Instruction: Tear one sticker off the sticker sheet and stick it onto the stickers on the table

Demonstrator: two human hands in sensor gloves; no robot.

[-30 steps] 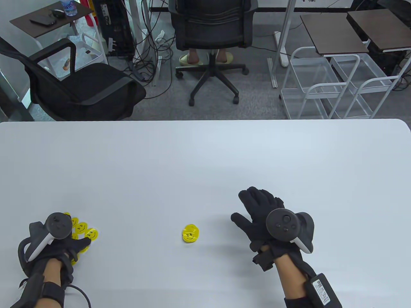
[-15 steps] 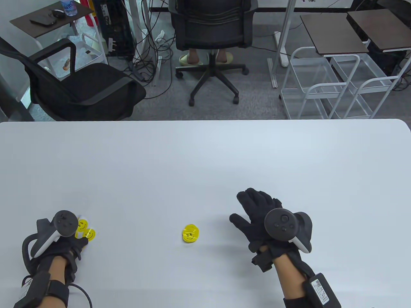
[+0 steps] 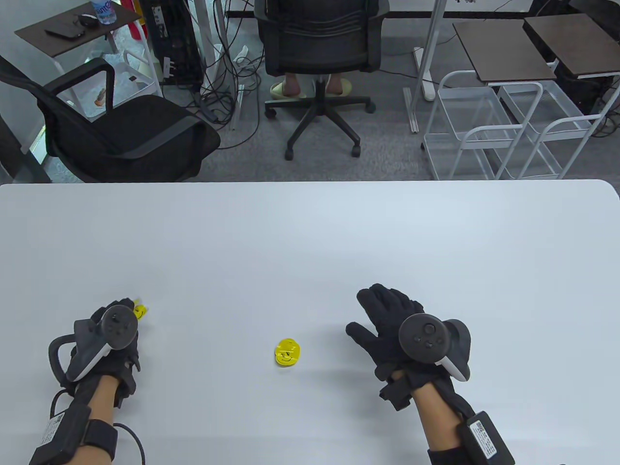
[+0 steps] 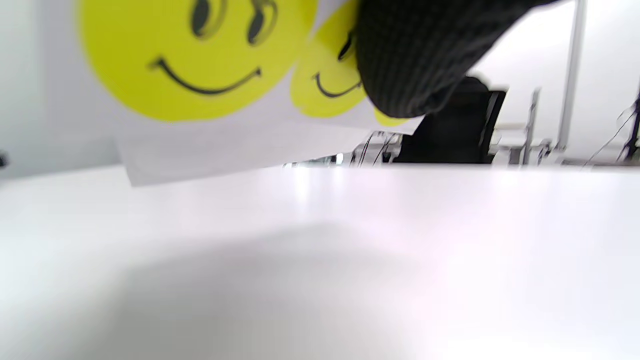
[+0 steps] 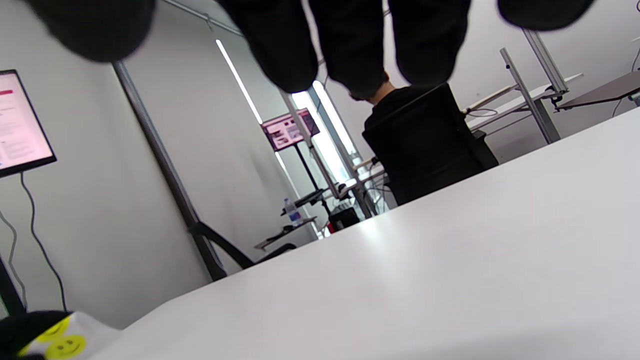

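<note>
My left hand (image 3: pixel 118 315) holds the sticker sheet (image 3: pixel 140 310) off the white table (image 3: pixel 310 232) at the near left; only a yellow corner shows past the glove. In the left wrist view the sheet (image 4: pixel 200 100) hangs in close, white backing with yellow smiley stickers, a gloved fingertip (image 4: pixel 415 55) on it. A small stack of yellow smiley stickers (image 3: pixel 287 352) lies on the table between my hands. My right hand (image 3: pixel 387 315) rests flat, fingers spread, to the right of that stack, holding nothing. The sheet also shows at the bottom left of the right wrist view (image 5: pixel 65 340).
Beyond the table's far edge stand a black office chair (image 3: pixel 126 131), a second chair (image 3: pixel 322 43) with a seated person's feet under it, white wire carts (image 3: pixel 503 131) and small brown side tables (image 3: pixel 506 51).
My left hand has lifted the sticker sheet and moved forward and slightly right, turning so the sheet is now mostly hidden behind the glove. My right hand and the sticker stack have stayed put.
</note>
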